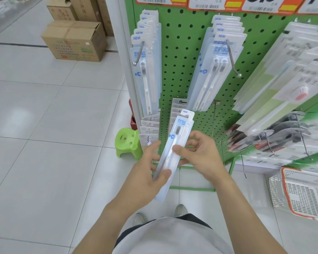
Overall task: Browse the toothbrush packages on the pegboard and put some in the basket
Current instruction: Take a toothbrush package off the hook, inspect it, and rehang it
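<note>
I hold a pale blue toothbrush package [180, 129] with both hands in front of the green pegboard [180, 74]. My left hand [147, 169] grips its lower half, thumb on the front. My right hand [200, 153] pinches its middle from the right side. Matching single-brush packages [147, 70] hang on the left hook, and twin-brush packages [215, 70] hang on the hook beside them. The white basket with a red rim [301, 195] sits on the floor at lower right.
More packaged brushes [292, 79] hang at the right, with dark-handled ones [283, 134] below. A green plastic stool [128, 142] stands at the pegboard's foot. Cardboard boxes [75, 41] are stacked on the tiled floor at the far left.
</note>
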